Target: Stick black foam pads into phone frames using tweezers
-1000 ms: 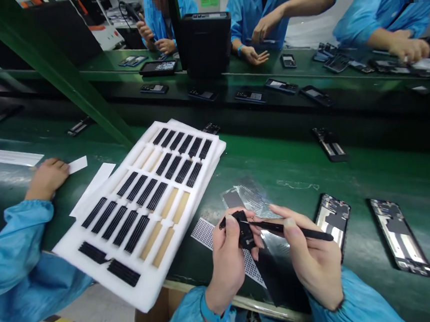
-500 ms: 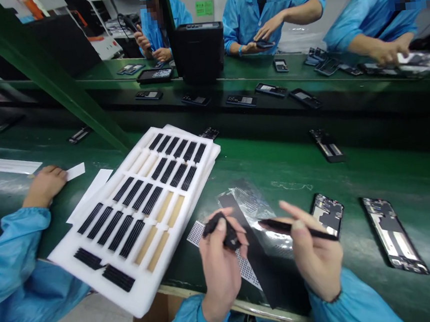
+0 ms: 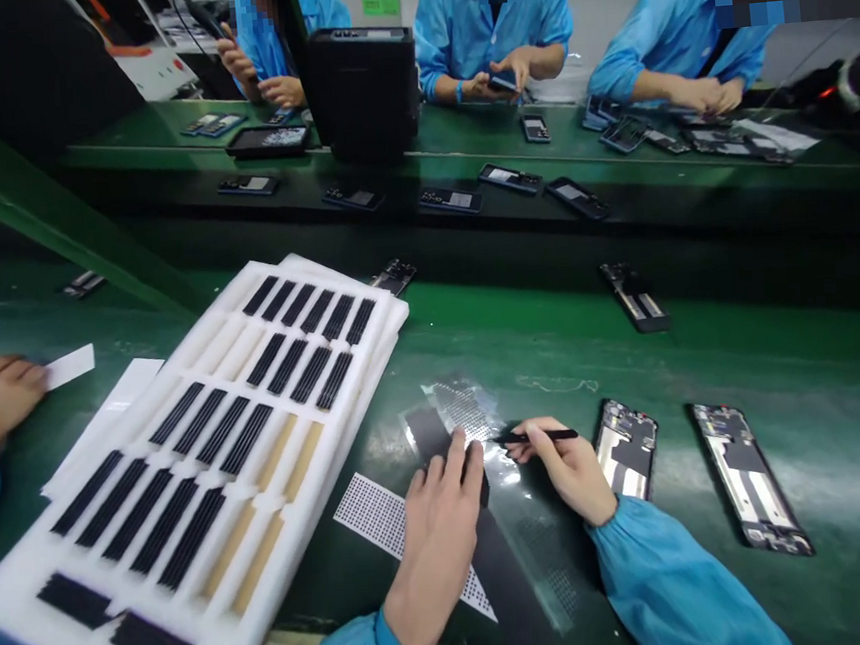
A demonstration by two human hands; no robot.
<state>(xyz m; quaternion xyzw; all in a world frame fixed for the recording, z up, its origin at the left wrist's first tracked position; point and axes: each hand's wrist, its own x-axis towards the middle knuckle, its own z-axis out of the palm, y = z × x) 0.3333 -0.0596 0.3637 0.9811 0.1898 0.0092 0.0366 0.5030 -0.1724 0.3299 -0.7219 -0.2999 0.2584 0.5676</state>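
My left hand (image 3: 440,522) reaches over a dark strip (image 3: 507,557), fingers stretched forward to a clear film with small dots (image 3: 464,410). A small black part (image 3: 484,490) shows beside its fingers, mostly hidden by the hand. My right hand (image 3: 567,461) pinches black tweezers (image 3: 560,435), whose tip points left at the film near my left fingertips. A white sheet with rows of black dots (image 3: 371,508) lies partly under my left wrist. Right of my right hand lie two opened phones, a nearer one (image 3: 626,451) and a farther one (image 3: 752,480).
A white foam tray (image 3: 301,565) with black strips in its slots stands at left on another tray. Beyond it, another person's hand (image 3: 0,400) holds a white strip. Several phones line the dark ledge (image 3: 467,224). Co-workers in blue work across the bench.
Both hands have moved forward and closer together, down to the dotted film. My left hand has turned palm down, and the tweezer tip now reaches the film. The view has shifted right.
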